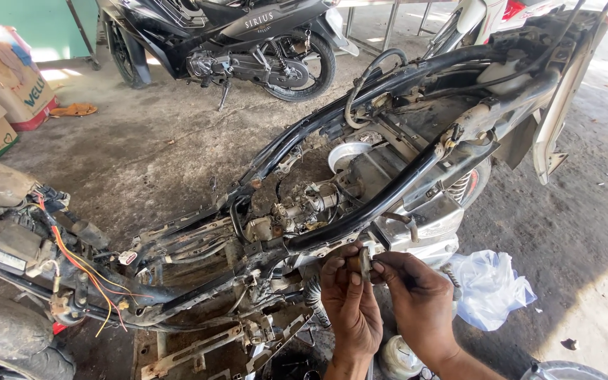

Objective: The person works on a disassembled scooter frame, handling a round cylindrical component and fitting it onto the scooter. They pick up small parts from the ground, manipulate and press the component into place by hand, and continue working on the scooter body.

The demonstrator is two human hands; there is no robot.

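Pinching small metal part — left hand, right hand raised.

Shaded daylight, top-right glare, sharp, edges bowed

Small dark metal part (upright), pinched between both hands' fingertips; beside frame tube
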